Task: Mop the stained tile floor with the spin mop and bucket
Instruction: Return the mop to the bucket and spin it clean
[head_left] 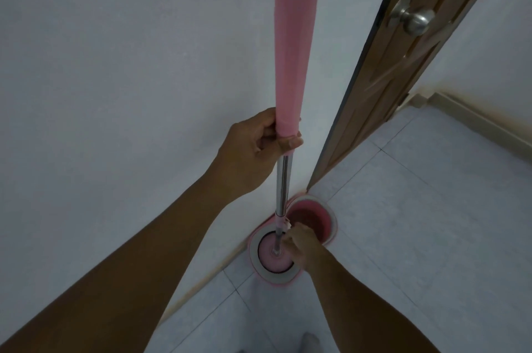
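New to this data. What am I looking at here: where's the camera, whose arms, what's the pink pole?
No robot here: one camera worn on a person's head looks down, so the two arms are the wearer's own. The left hand grips the spin mop at the bottom of its pink sleeve, above the bare metal shaft. The right hand reaches down to the shaft just above the bucket; whether it grips anything is unclear. The bucket stands on the tile floor by the white wall, beside a brown door. The pink mop head sits in its nearer well; the farther well looks dark inside.
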`<state>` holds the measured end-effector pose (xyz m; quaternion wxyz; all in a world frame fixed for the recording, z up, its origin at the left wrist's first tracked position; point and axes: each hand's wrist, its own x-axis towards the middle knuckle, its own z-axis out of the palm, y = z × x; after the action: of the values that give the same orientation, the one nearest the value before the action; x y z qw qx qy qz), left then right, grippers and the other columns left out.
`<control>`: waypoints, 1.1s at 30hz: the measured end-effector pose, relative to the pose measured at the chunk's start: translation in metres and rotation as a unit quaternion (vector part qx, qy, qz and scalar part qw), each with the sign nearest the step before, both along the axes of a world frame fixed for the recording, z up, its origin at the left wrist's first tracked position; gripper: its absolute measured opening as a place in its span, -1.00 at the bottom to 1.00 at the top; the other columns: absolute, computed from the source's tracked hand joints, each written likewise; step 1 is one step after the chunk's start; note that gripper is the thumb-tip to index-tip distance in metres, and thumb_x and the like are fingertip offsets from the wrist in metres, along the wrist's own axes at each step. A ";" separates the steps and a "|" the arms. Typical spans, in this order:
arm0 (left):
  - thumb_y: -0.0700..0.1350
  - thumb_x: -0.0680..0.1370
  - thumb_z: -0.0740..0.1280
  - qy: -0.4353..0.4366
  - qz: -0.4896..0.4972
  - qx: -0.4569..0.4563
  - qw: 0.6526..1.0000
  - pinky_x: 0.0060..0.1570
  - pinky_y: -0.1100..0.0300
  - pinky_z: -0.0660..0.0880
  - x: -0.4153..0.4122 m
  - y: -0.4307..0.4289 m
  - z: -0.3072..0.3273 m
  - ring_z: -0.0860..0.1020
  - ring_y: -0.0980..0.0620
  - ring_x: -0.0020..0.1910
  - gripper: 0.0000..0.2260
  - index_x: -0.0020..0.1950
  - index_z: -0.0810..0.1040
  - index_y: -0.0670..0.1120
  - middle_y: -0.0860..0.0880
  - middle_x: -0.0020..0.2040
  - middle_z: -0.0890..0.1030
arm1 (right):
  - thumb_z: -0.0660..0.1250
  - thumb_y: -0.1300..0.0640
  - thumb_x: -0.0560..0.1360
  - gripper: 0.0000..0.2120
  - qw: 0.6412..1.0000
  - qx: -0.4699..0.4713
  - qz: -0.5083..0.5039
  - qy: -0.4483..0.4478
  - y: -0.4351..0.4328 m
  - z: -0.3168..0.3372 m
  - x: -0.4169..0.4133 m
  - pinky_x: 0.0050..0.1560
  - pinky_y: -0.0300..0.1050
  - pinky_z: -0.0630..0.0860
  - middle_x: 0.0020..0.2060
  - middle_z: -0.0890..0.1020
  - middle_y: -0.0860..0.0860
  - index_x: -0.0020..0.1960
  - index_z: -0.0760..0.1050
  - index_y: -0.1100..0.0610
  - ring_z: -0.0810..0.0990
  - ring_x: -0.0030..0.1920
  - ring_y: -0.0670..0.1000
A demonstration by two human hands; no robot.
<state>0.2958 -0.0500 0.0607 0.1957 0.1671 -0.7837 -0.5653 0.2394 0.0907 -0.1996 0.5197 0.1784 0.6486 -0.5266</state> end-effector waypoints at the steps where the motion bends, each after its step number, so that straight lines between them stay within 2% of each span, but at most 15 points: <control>1: -0.18 0.52 0.43 0.001 -0.002 -0.005 1.000 0.15 -0.03 0.59 -0.001 -0.001 -0.001 0.67 0.02 0.02 -0.73 0.21 0.55 -0.05 0.00 -0.01 0.69 | 0.18 0.47 0.46 -0.81 0.998 -0.014 -0.051 -0.024 -0.001 -0.004 -0.002 -0.27 -0.08 0.41 -0.25 0.48 0.16 0.02 0.48 0.34 0.46 -0.29 0.06; 4: -0.17 0.51 0.43 -0.005 -0.001 -0.014 1.000 0.16 0.00 0.59 -0.006 -0.005 -0.002 0.67 0.04 0.02 -0.71 0.23 0.55 -0.08 0.01 -0.01 0.69 | 0.08 0.54 0.38 -0.76 0.974 -0.074 -0.191 -0.099 -0.005 -0.007 -0.010 -0.03 -0.04 0.53 -0.15 0.53 0.26 -0.09 0.45 0.35 0.56 -0.13 0.17; 6: -0.17 0.51 0.44 -0.006 0.005 -0.013 1.000 0.16 -0.02 0.59 -0.008 -0.008 -0.004 0.67 0.02 0.03 -0.69 0.25 0.55 -0.12 -0.02 0.00 0.69 | 0.11 0.52 0.42 -0.75 0.972 -0.069 -0.210 -0.073 -0.007 -0.007 -0.010 -0.14 -0.11 0.57 -0.17 0.56 0.23 -0.06 0.44 0.27 0.58 -0.21 0.10; 9: -0.18 0.52 0.43 -0.006 0.007 -0.006 1.000 0.16 -0.02 0.59 -0.008 -0.010 -0.009 0.67 0.02 0.03 -0.68 0.26 0.55 -0.14 -0.05 0.01 0.69 | 0.33 0.35 0.46 -0.83 0.980 -0.039 -0.195 0.019 -0.009 -0.011 0.001 -0.33 -0.12 0.53 -0.27 0.63 0.14 -0.01 0.53 0.14 0.57 -0.37 0.01; 11: -0.17 0.52 0.43 -0.004 0.001 -0.021 1.000 0.15 -0.01 0.59 -0.009 -0.009 -0.010 0.67 0.02 0.03 -0.69 0.26 0.55 -0.13 -0.05 0.02 0.69 | 0.41 0.21 0.47 -0.97 0.984 -0.008 -0.149 0.096 -0.011 -0.010 0.008 -0.30 -0.08 0.54 -0.26 0.65 0.16 -0.13 0.64 0.13 0.59 -0.34 0.03; 12: -0.15 0.52 0.42 -0.003 -0.002 -0.027 1.000 0.16 -0.02 0.59 -0.010 -0.009 -0.009 0.67 0.01 0.03 -0.69 0.26 0.55 -0.13 -0.05 0.02 0.69 | 0.39 0.15 0.50 -0.91 0.984 0.016 -0.110 0.137 -0.013 -0.008 0.009 -0.27 -0.12 0.56 -0.21 0.67 0.16 -0.14 0.65 0.13 0.60 -0.30 0.02; 14: -0.15 0.52 0.42 0.000 -0.006 -0.025 1.000 0.15 -0.05 0.59 -0.013 -0.007 -0.009 0.67 0.00 0.03 -0.68 0.26 0.55 -0.14 -0.06 0.02 0.69 | 0.27 0.10 0.57 -0.83 0.975 0.054 -0.033 0.213 -0.014 -0.002 0.012 -0.29 -0.39 0.51 -0.07 0.67 0.09 -0.02 0.61 0.13 0.59 -0.24 -0.15; 17: -0.16 0.51 0.43 0.008 0.011 -0.017 1.000 0.14 -0.06 0.59 -0.015 -0.007 -0.009 0.67 -0.03 0.03 -0.68 0.26 0.56 -0.15 -0.09 0.03 0.69 | 0.22 0.21 0.58 -0.78 0.946 0.070 0.063 0.311 -0.016 0.003 0.017 -0.07 -0.65 0.32 0.00 0.51 -0.09 0.20 0.46 0.06 0.45 -0.15 -0.49; 19: -0.17 0.51 0.43 0.018 0.023 -0.011 1.000 0.15 -0.03 0.60 -0.015 -0.010 -0.009 0.68 -0.04 0.03 -0.67 0.26 0.55 -0.15 -0.10 0.04 0.69 | 0.24 0.22 0.55 -0.67 0.937 0.042 0.107 0.329 -0.019 0.005 0.016 -0.13 -0.53 0.49 0.02 0.57 -0.08 0.30 0.36 0.04 0.53 -0.22 -0.36; 21: -0.18 0.51 0.43 0.024 0.031 0.005 0.999 0.14 0.01 0.60 -0.015 -0.013 -0.009 0.68 -0.02 0.02 -0.68 0.26 0.55 -0.14 -0.08 0.03 0.69 | 0.27 0.14 0.50 -0.53 0.942 0.010 0.139 0.304 -0.019 0.004 0.013 0.04 -0.03 0.65 0.17 0.62 0.04 0.38 0.29 -0.04 0.62 -0.11 -0.07; 22: -0.18 0.51 0.43 0.021 0.034 0.010 0.999 0.14 0.04 0.60 -0.014 -0.014 -0.010 0.68 0.00 0.02 -0.68 0.26 0.55 -0.14 -0.06 0.02 0.69 | 0.28 0.12 0.47 -0.47 0.946 -0.002 0.153 0.287 -0.016 -0.001 0.011 0.11 0.16 0.61 0.24 0.60 0.04 0.42 0.27 -0.09 0.63 -0.01 0.06; 24: -0.18 0.51 0.43 0.010 0.032 0.010 0.999 0.13 0.09 0.61 -0.014 -0.013 -0.014 0.68 0.03 0.01 -0.68 0.26 0.56 -0.12 -0.05 0.02 0.70 | 0.29 0.13 0.43 -0.41 0.943 -0.014 0.178 0.282 -0.009 0.004 0.012 0.11 0.23 0.59 0.25 0.59 0.03 0.43 0.31 -0.15 0.60 0.02 0.08; 27: -0.13 0.51 0.43 -0.008 0.026 0.016 1.000 0.14 0.10 0.60 -0.015 -0.009 -0.019 0.67 0.04 0.03 -0.67 0.27 0.55 -0.09 -0.04 0.06 0.70 | 0.30 0.21 0.48 -0.48 0.916 -0.036 0.156 0.369 -0.006 0.038 0.017 -0.03 -0.03 0.67 0.08 0.67 0.03 0.41 0.41 -0.09 0.64 -0.11 -0.08; 30: -0.08 0.52 0.42 -0.045 0.031 0.037 0.998 0.18 0.08 0.58 -0.018 -0.010 -0.021 0.66 0.08 0.06 -0.67 0.28 0.54 -0.04 0.02 0.10 0.69 | 0.40 0.01 0.51 -0.50 0.883 -0.065 0.137 0.444 -0.010 0.076 0.016 0.20 -0.25 0.53 0.21 0.60 -0.23 0.43 0.41 -0.06 0.57 0.18 -0.24; 33: -0.05 0.52 0.42 -0.072 0.028 0.032 0.996 0.19 0.09 0.57 -0.029 -0.011 -0.018 0.65 0.09 0.07 -0.66 0.29 0.54 -0.03 0.05 0.11 0.67 | 0.43 -0.06 0.49 -0.57 0.861 -0.094 0.104 0.489 -0.017 0.113 -0.002 0.17 -0.44 0.46 0.09 0.57 -0.43 0.34 0.50 -0.10 0.56 0.15 -0.33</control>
<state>0.2664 -0.0614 0.0427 0.1491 0.2357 -0.7722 -0.5709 0.2373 0.0733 -0.0865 0.2017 -0.2203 0.7818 -0.5474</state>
